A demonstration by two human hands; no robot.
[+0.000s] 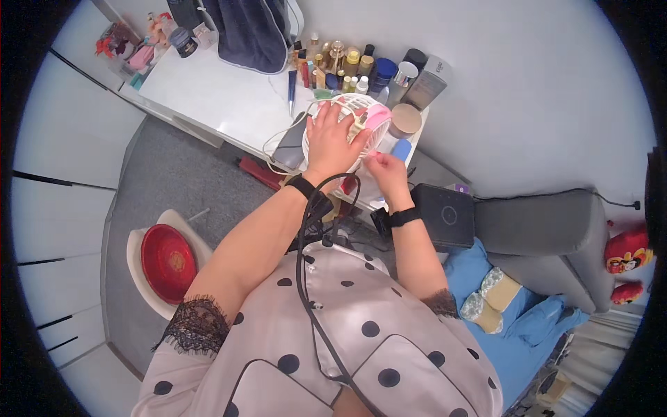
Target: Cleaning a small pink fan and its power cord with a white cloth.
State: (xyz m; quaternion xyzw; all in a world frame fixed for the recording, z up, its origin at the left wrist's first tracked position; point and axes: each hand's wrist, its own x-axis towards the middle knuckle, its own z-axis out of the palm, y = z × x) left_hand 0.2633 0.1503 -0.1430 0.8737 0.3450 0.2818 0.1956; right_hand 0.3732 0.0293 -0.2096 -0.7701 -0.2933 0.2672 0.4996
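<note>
A white round plastic cage (383,138), like that of a small fan, with a pink part (377,115), is at the right end of the white table. Across its top lies my left hand (336,140), the fingers curled over the ribs. A pale cord (271,139) loops out to the left, and its plug (360,120) shows beside the left thumb. My right hand (387,169) pinches at the cage's lower right edge; what exactly lies between the fingertips is hidden. Under the cord and cage, a dark phone-like slab (292,143) is partly visible.
Cosmetic bottles and jars (351,62) crowd the back of the white table (193,94), near a blue tube (292,86) and a dark towel (250,36). A tan-lidded jar (405,120) stands to the right. A red basin (169,263) sits on a pale chair (136,260). A black box (443,216) adjoins a grey sofa (531,224).
</note>
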